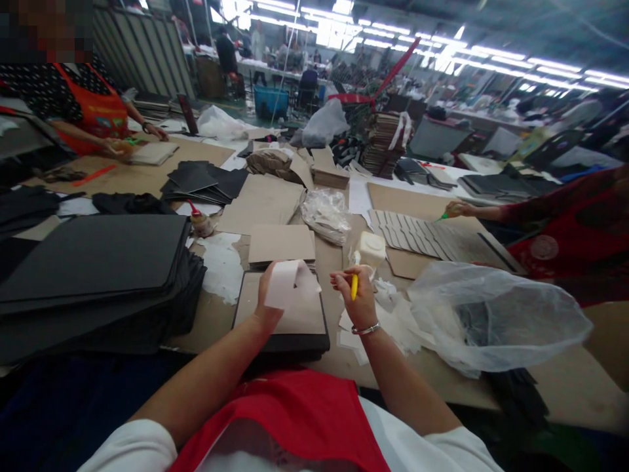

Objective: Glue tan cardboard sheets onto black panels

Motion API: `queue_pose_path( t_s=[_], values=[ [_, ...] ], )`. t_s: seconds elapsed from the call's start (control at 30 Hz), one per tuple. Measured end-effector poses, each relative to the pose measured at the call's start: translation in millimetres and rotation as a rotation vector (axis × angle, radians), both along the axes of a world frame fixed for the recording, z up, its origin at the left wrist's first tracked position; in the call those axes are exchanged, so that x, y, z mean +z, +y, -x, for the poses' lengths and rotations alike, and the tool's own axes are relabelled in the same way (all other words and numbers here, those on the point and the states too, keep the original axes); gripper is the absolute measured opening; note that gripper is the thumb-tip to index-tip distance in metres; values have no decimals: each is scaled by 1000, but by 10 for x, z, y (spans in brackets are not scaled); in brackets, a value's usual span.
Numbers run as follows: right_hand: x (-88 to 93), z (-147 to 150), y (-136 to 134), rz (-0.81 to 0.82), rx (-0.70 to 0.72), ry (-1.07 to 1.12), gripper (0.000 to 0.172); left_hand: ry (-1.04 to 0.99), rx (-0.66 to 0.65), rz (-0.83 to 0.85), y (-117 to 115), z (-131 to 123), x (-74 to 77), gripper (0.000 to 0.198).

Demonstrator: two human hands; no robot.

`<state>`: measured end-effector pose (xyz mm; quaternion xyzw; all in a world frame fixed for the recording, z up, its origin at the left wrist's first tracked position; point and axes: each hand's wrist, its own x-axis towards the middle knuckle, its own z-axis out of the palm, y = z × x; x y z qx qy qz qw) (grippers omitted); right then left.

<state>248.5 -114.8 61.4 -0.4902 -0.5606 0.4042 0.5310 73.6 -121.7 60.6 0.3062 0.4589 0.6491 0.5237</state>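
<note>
My left hand (pixel 268 307) is closed on a pale, curled sheet of paper (pixel 285 285), and its fingertips are mostly hidden behind it. Below the sheet lies a tan board (pixel 295 321) on top of a black board stack (pixel 299 344). In my right hand (pixel 362 301) is a tool with a yellow handle (pixel 354 287); its working end cannot be made out. Just beyond that hand stands a cream-coloured container (pixel 372 248). Several white paper scraps (pixel 393 321) lie beside my right wrist. A pile of tan boards (pixel 282 244) sits beyond my left hand.
Large black boards (pixel 98 255) are stacked at the left, near a red-tipped bottle (pixel 200 221). A clear plastic bag (pixel 506 321) spreads at the right. Two co-workers stand at the sides; the right one's hand (pixel 459 209) is over overlapping grey strips (pixel 413 233).
</note>
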Motion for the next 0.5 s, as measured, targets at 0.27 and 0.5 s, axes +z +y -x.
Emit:
queue_pose_path(
  t_s=[0.27, 0.5],
  values=[
    [-172, 312, -99, 33, 116, 105, 31, -232, 8, 47, 87, 22, 5, 32],
    [-251, 425, -26, 40, 52, 19, 31, -273, 43, 29, 98, 53, -27, 35]
  ],
)
